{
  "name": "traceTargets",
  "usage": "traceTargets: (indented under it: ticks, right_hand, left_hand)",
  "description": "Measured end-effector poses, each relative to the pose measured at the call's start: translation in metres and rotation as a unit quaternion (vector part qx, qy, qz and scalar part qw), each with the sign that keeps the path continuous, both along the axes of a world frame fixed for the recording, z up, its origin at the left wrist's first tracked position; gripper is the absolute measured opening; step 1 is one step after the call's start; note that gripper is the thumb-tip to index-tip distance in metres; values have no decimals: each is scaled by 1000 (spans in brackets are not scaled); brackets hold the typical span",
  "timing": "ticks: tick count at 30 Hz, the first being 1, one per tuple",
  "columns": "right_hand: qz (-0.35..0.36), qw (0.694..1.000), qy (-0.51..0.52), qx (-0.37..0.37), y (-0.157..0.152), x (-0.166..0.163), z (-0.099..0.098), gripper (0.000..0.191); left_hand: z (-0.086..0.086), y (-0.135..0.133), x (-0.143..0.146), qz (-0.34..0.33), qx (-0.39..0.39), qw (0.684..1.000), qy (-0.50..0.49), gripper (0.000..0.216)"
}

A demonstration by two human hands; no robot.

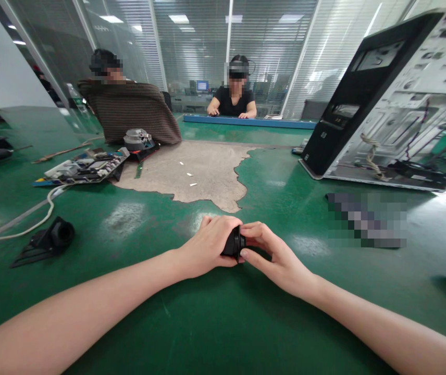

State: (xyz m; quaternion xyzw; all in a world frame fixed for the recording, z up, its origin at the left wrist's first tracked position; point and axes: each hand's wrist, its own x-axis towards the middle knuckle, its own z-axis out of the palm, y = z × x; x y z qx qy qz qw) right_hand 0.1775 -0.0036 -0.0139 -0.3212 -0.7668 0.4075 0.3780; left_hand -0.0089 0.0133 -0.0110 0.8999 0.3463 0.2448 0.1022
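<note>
Both my hands meet low on the green table (pixel 223 323), closed around one small black part (pixel 234 243). My left hand (pixel 211 247) wraps it from the left, fingers curled over its top. My right hand (pixel 273 258) pinches it from the right with thumb and fingers. Most of the part is hidden between the hands, so its shape is unclear.
An open computer case (pixel 395 104) lies at the right. A circuit board (pixel 82 167), a heatsink fan (pixel 137 139) and a white cable (pixel 31 221) sit at the left, with a black bracket (pixel 49 240) nearer. A worn bare patch (pixel 195 172) marks the table. Two people sit beyond.
</note>
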Motion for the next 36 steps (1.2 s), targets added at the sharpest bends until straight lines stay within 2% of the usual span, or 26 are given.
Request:
traceTargets:
  ticks: [4,9,14,20,27,33,36]
  right_hand:
    - [-4,1000,17,-25,0,-3,0,18]
    - [-1,998,7,-58,-1,-4,4,24]
    - [18,1000,-6,-23,-1,-2,4,24]
    - [-13,1000,-12,-5,1,-1,2,16]
    - [-3,998,-11,-63,-1,-3,5,22]
    - [6,1000,-27,6,-1,-1,5,24]
    - [-3,999,-33,17,0,-1,5,17]
  left_hand:
    - [0,0,0,0,0,1000,-7,57]
    - [0,0,1,0,-4,1000,-8,57]
    - [1,0,0,-1,-4,1000,1,56]
    - [2,0,0,-5,-3,1000,-3,54]
    - [1,0,0,-6,-13,1000,-16,56]
    - [2,0,0,-8,-19,1000,-9,54]
    - [2,0,0,-7,-17,1000,-10,55]
